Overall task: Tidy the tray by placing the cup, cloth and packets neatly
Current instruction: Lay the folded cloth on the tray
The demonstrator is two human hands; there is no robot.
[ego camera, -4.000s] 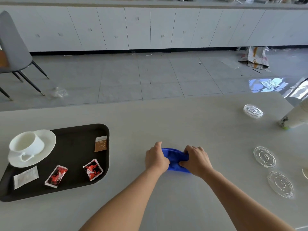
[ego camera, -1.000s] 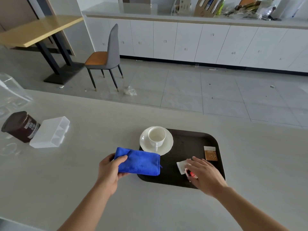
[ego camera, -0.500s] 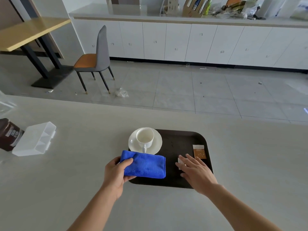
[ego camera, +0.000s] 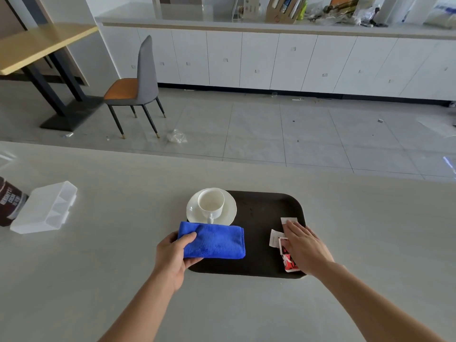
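Head view, left hand [ego camera: 172,255]: pinching the near end of the cloth [ego camera: 217,241], thumb on top, fingers beneath.
Cloth: folded blue pad, lying from the grip across the tray [ego camera: 261,208] edge.
Cloth handling: probably soft, light and floppy; best taken at the folded edge.
Right hand [ego camera: 304,245]: flat, fingers straight, resting on the packets.
Packets: red packet [ego camera: 288,262] under the palm edge, white packet [ego camera: 275,238] just beside the fingers; likely thin and slippery.
Tray contents: saucer [ego camera: 227,214], packets.
Cup [ego camera: 211,202]: upright on the saucer, just beyond the left grip, apparently empty; fragile.
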